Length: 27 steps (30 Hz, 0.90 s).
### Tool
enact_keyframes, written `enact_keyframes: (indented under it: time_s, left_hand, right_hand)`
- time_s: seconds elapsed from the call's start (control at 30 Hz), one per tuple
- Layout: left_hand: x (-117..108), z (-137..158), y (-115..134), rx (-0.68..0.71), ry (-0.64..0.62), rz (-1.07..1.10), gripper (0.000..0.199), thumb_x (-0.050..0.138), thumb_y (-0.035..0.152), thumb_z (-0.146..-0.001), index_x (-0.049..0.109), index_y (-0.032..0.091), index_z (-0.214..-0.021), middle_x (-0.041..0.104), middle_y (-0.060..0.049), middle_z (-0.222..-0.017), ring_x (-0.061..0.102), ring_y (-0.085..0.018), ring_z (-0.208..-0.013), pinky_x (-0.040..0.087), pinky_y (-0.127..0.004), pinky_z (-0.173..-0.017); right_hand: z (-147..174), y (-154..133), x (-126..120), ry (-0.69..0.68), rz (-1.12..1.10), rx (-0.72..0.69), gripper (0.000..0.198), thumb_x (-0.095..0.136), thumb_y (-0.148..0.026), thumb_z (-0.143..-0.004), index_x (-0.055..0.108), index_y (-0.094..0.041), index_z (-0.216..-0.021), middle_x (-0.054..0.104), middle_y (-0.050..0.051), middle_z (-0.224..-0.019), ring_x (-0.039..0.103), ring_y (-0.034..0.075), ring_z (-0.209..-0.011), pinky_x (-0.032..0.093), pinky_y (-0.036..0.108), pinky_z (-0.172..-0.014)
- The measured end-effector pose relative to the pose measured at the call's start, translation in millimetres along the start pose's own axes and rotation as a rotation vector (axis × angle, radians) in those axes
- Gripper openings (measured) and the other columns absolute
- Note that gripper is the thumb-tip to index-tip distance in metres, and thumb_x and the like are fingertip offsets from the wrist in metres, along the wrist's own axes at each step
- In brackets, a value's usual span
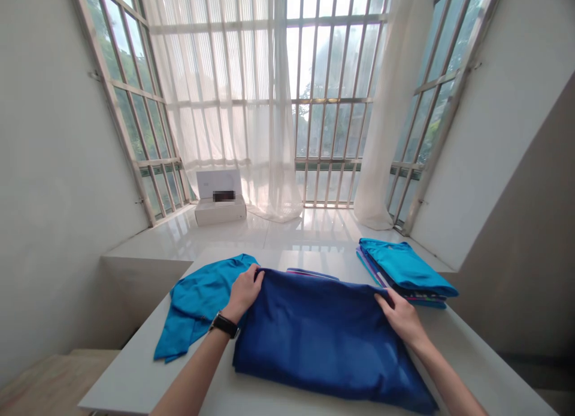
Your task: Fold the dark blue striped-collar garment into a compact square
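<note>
A dark blue folded cloth garment (327,338) spans the middle of the white table, its far edge raised between my two hands. My left hand (246,290) pinches its far left corner; a black watch is on that wrist. At the far right corner, my right hand (398,313) grips the same edge between thumb and fingers. Just beyond that edge, a strip of striped cloth (312,273) shows, mostly hidden behind the blue garment. Left of my left hand lies a loosely crumpled turquoise garment (202,302).
A stack of folded clothes (406,266), turquoise on top, sits at the table's right. The white table (130,377) meets a glossy window ledge (269,236). An open white box (220,209) stands there, before white curtains (215,105) and barred windows.
</note>
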<state>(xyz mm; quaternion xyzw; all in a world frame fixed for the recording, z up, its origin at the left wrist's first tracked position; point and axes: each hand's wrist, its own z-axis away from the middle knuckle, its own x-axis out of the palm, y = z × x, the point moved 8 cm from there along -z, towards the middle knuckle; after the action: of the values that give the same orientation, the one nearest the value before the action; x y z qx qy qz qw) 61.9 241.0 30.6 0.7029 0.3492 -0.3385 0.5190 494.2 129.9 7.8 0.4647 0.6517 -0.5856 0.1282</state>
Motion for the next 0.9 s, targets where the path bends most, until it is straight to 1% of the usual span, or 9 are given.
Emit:
enact_keyframes:
  time_s: [0.13,0.23,0.33,0.43,0.5,0.57,0.63,0.73,0.9]
  left_hand:
    - [20,-5,-8,-0.034,-0.047,-0.076,0.025,0.044,0.03,-0.1,0.062,0.017,-0.112,0.075,-0.011,-0.095,0.072,-0.027,-0.09,0.049,-0.031,-0.074]
    - [24,-3,-8,-0.014,-0.055,-0.098,0.025,0.042,0.028,-0.101,0.061,0.017,-0.114,0.074,-0.011,-0.096,0.072,-0.027,-0.092,0.051,-0.032,-0.077]
    - [12,5,9,0.039,0.015,-0.115,0.03,0.041,0.021,-0.1,0.056,0.015,-0.125,0.068,-0.014,-0.118,0.065,-0.027,-0.111,0.048,-0.036,-0.094]
    - [5,25,48,0.266,0.062,-0.123,0.035,0.045,0.022,-0.098,0.054,0.016,-0.131,0.06,-0.014,-0.134,0.054,-0.027,-0.127,0.04,-0.04,-0.108]
    - [17,46,74,0.492,-0.062,-0.119,0.037,0.052,0.032,-0.097,0.057,0.02,-0.131,0.057,-0.011,-0.141,0.045,-0.028,-0.136,0.034,-0.044,-0.116]
    - [35,64,81,0.605,-0.225,-0.122,0.047,0.056,0.045,-0.095,0.055,0.025,-0.137,0.051,-0.01,-0.15,0.037,-0.032,-0.144,0.026,-0.05,-0.12]
    - [45,75,73,0.598,-0.321,-0.12,0.056,0.05,0.054,-0.096,0.048,0.028,-0.146,0.043,-0.009,-0.157,0.032,-0.034,-0.147,0.023,-0.055,-0.121]
    - [48,83,58,0.543,-0.367,-0.087,0.061,0.039,0.06,-0.099,0.04,0.03,-0.152,0.034,-0.009,-0.162,0.027,-0.034,-0.149,0.02,-0.057,-0.121]
    - [48,102,57,0.436,-0.432,-0.052,0.077,0.044,0.068,-0.093,0.031,0.026,-0.156,0.022,-0.017,-0.165,0.017,-0.041,-0.151,0.016,-0.065,-0.119]
  right_hand:
    - [-8,4,21,-0.038,0.042,-0.013,0.034,0.042,-0.05,-0.081,0.063,-0.024,-0.083,0.076,0.01,-0.084,0.072,0.029,-0.085,0.054,0.037,-0.077]
    - [-6,4,21,-0.013,0.078,-0.017,0.041,0.043,-0.044,-0.081,0.065,-0.018,-0.103,0.074,0.016,-0.103,0.07,0.031,-0.099,0.054,0.041,-0.088]
    - [10,-16,12,0.089,0.166,-0.129,0.053,0.04,-0.042,-0.086,0.056,-0.012,-0.127,0.063,0.021,-0.128,0.059,0.033,-0.121,0.047,0.046,-0.103]
    - [38,-42,24,0.083,0.286,-0.268,0.055,0.039,-0.048,-0.091,0.054,-0.018,-0.134,0.057,0.017,-0.14,0.049,0.034,-0.134,0.042,0.049,-0.111]
    - [58,-44,46,-0.024,0.383,-0.232,0.063,0.043,-0.058,-0.088,0.055,-0.021,-0.137,0.053,0.015,-0.147,0.044,0.037,-0.139,0.041,0.053,-0.111]
    - [75,-36,66,-0.112,0.493,-0.151,0.075,0.044,-0.068,-0.084,0.054,-0.021,-0.141,0.05,0.016,-0.15,0.042,0.042,-0.14,0.039,0.058,-0.111]
    - [85,-27,78,-0.14,0.574,-0.123,0.082,0.043,-0.073,-0.082,0.052,-0.021,-0.144,0.05,0.018,-0.151,0.041,0.044,-0.141,0.037,0.061,-0.111]
    - [85,-21,84,-0.155,0.616,-0.158,0.085,0.043,-0.075,-0.082,0.05,-0.021,-0.147,0.046,0.018,-0.154,0.038,0.043,-0.143,0.034,0.061,-0.114]
    - [50,-23,88,-0.367,0.535,-0.247,0.079,0.04,-0.074,-0.087,0.043,-0.027,-0.15,0.035,0.014,-0.16,0.029,0.037,-0.148,0.027,0.058,-0.119]
